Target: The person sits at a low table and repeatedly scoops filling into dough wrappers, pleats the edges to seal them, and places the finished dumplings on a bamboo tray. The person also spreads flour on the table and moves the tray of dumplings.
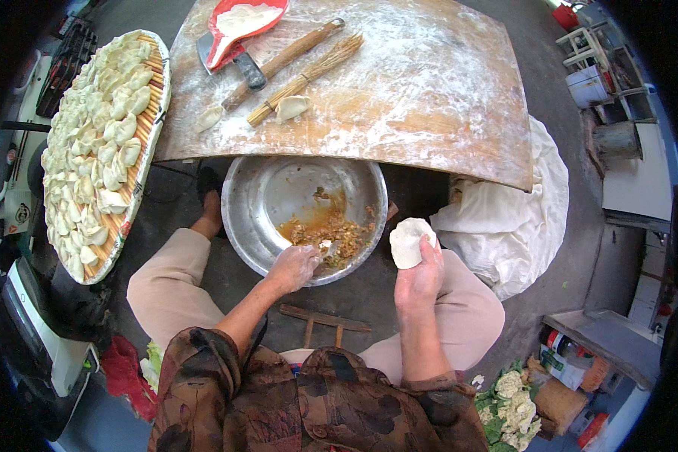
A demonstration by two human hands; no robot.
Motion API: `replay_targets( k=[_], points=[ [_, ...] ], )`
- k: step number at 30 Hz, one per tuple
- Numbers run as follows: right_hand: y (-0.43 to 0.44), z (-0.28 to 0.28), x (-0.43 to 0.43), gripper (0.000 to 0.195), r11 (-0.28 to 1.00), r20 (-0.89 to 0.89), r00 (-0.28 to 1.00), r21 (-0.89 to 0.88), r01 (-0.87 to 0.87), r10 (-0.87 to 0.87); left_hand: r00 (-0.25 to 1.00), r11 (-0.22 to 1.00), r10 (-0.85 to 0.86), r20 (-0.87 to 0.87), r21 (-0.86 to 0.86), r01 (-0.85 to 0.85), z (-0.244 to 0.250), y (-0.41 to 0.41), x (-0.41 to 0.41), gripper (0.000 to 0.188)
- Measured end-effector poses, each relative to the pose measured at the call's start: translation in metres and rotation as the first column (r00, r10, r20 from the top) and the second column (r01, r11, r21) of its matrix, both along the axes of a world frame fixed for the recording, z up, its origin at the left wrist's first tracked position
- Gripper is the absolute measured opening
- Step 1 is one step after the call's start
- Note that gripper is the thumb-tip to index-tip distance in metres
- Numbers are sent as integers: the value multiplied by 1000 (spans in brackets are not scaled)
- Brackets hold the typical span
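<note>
My left hand (295,268) is over the near rim of a large metal basin (248,226), closed on a small utensil, perhaps a spoon (331,247), whose tip touches chopped filling (347,237). To the basin's right, my right hand (421,277) holds a round dough wrapper (408,243) on its fingers, thumb over the edge. On the floured wooden board (429,107) lie a rolling pin (299,53), a straw brush (311,76), a cleaver (248,68), a red scoop of flour (246,20) and two folded dumplings (291,107).
A round slatted tray (152,73) full of dumplings (107,124) stands at the left. White cloth (503,231) hangs right of the board. Cauliflower (511,401) lies at lower right, beside a low shelf (604,339). A wooden stool part (325,318) shows between my legs.
</note>
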State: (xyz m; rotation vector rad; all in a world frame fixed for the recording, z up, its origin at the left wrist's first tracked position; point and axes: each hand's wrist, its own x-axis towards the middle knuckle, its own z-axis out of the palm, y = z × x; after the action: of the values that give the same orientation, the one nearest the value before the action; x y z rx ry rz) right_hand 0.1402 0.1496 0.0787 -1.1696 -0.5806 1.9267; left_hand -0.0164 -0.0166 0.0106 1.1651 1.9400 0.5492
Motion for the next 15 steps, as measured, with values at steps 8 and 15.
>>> replay_targets(
  k=[8, 15],
  points=[
    [-25, -54, -13, 26, 989, 358, 934, 140, -42, -11, 997, 999, 25, 73, 34, -28, 1, 4, 6, 28],
    [-41, -78, -19, 27, 928, 566, 824, 312, -205, -8, 995, 993, 32, 90, 108, -42, 1, 6, 9, 26]
  ],
)
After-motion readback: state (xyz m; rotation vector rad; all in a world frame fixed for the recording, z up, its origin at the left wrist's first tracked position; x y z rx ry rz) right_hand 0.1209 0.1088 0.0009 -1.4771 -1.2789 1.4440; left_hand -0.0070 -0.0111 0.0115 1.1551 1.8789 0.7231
